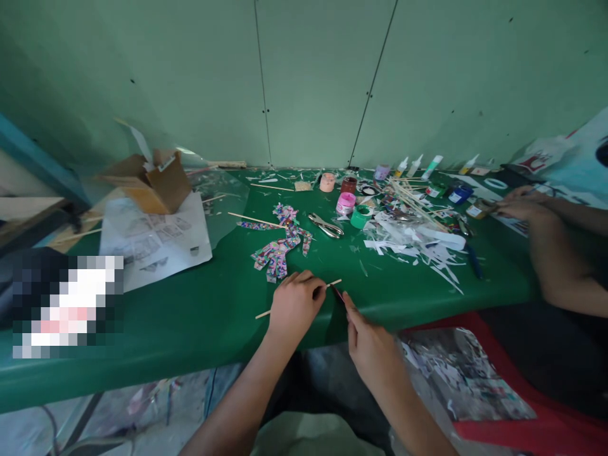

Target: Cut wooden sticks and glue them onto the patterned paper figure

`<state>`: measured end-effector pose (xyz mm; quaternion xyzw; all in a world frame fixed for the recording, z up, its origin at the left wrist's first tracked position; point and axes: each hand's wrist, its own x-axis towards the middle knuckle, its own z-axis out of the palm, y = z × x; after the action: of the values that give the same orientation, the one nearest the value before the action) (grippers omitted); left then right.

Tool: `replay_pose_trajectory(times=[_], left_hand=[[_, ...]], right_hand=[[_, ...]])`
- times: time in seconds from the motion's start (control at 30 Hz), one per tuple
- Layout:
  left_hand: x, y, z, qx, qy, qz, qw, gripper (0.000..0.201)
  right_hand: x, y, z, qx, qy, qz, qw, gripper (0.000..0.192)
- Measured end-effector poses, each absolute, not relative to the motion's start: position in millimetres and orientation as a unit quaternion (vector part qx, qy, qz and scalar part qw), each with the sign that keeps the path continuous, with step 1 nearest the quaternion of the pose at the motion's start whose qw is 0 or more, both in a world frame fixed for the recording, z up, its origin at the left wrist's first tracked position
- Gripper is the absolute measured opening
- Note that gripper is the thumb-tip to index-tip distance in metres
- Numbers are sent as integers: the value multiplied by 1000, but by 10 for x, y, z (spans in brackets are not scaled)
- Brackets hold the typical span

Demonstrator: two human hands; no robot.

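Note:
My left hand (297,299) is closed around a thin wooden stick (334,283) near the table's front edge. One end of the stick sticks out past my fingers, the other shows at the left of my wrist. My right hand (368,339) grips a small dark-bladed knife (337,292), its tip against or very near the stick; most of its handle is hidden. Just beyond my left hand lies a figure covered in colourful patterned paper (278,250), with another wooden stick (256,220) across its arm. Silver pliers (326,226) rest to its right.
Paint jars (346,203), glue bottles (432,167) and a heap of paper scraps (408,234) and sticks occupy the right. A cardboard box (156,183) stands on a printed sheet (156,240) at left. A co-worker's hands (520,202) work at far right.

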<state>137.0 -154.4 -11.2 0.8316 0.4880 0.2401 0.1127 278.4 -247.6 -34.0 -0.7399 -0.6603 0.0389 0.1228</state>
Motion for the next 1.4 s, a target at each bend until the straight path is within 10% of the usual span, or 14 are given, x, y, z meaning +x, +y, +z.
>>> replay_pose_trajectory(times=[1.03, 1.4], left_hand=[[1406, -1547, -125, 816, 514, 235, 124, 12], [1361, -1552, -137, 835, 494, 225, 94, 15]], right_hand=[[2674, -2417, -59, -751, -655, 27, -78, 63], [3051, -2445, -124, -777, -625, -44, 57, 42]])
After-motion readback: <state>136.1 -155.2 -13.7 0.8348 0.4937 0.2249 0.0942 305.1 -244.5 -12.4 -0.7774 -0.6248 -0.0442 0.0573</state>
